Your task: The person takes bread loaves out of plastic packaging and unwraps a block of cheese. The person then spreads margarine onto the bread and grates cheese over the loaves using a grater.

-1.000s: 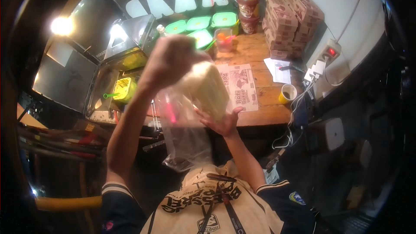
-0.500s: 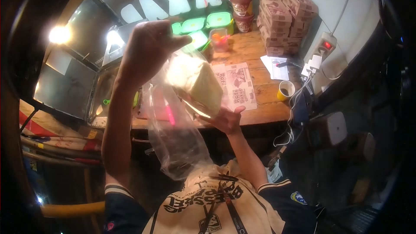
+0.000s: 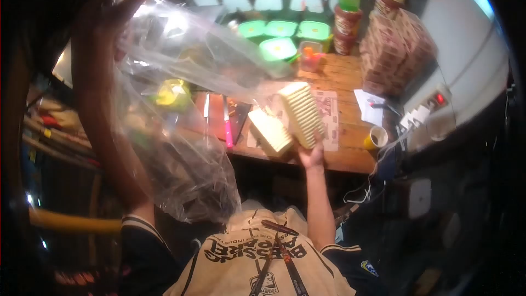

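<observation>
High at the upper left, my left hand (image 3: 118,19) is closed on a large clear plastic bag (image 3: 181,66), which hangs down to my apron. My right hand (image 3: 311,153) is over the table's front edge and holds a pale yellow ridged block of bread (image 3: 301,112) from below. A second pale block of bread (image 3: 269,130) leans out to the left beside it, its support partly hidden. Beneath the bread lies a printed paper sheet (image 3: 331,115). Left of it, a knife with a pink handle (image 3: 228,134) rests on a board.
Green-lidded containers (image 3: 278,49) and brown tubs (image 3: 346,30) stand at the back of the wooden table (image 3: 339,74). Stacked boxes (image 3: 392,55) are at the back right. A yellow cup (image 3: 376,138) stands near a power strip (image 3: 433,101) with white cables.
My left hand has moved up and left, pulling the bag off the bread. The bread, wrapped before, is now bare and shows as two blocks at my right hand. The view has shifted.
</observation>
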The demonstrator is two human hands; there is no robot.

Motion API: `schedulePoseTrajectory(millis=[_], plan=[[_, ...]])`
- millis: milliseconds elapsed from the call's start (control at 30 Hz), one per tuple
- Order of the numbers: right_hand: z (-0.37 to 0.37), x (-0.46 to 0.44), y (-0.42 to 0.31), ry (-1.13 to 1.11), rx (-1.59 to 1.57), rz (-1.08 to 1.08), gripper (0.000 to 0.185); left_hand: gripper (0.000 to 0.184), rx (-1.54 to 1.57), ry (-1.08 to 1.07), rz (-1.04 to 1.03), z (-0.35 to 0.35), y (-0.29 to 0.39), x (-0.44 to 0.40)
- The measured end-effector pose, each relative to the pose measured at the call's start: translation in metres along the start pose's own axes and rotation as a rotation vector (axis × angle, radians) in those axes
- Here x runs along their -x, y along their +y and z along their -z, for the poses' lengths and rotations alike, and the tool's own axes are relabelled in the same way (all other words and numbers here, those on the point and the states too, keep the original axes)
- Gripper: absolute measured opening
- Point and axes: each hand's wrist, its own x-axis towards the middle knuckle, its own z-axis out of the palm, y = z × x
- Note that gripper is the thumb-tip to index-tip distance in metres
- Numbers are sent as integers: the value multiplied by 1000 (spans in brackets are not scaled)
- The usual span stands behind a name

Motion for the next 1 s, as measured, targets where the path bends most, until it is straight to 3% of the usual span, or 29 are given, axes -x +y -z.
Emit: schedulePoseTrajectory(millis=[100,133,200,300,367,400,467,500,567,667,733,767,800,900,933,967,1000], plan=[[14,-13,-29,32,374,-156,53,25,-283,50,-241,21,-39,49],[7,-11,-37,146,608,-164,55,19,-293,127,-256,17,-67,71],[-17,8,-55,378,1086,-160,59,7,-150,222,245,7,-82,111],[-22,44,-54,22,1551,21,74,5,-177,347,271,-38,-115,178],[-85,89,-38,-458,1290,-154,89,12,108,345,359,-83,-111,219],[-87,101,-14,-587,1170,-96,92,16,319,307,425,-105,-102,238],[-49,108,21,-488,994,67,90,24,710,175,570,-133,-74,279],[-42,98,27,-377,985,96,81,25,856,3,777,-137,-56,293],[-42,76,34,-226,1053,144,60,22,822,-275,735,-155,-53,344],[-71,50,59,-77,1382,308,34,38,681,-99,787,-132,-69,355],[-121,58,92,-109,1589,363,27,49,510,92,433,-114,-100,333],[-140,67,109,-167,1679,367,25,48,470,73,373,-107,-118,335],[-127,63,129,-56,1173,-75,27,47,430,57,312,-100,-135,336],[-145,77,185,-318,1044,-296,34,34,345,100,196,-89,-198,344],[-137,88,203,-302,1122,-331,32,24,305,114,377,-94,-223,362],[-114,77,214,-404,1339,-499,28,19,263,125,559,-94,-244,377],[-104,82,226,-529,1519,-339,27,20,261,79,735,-85,-255,377]])
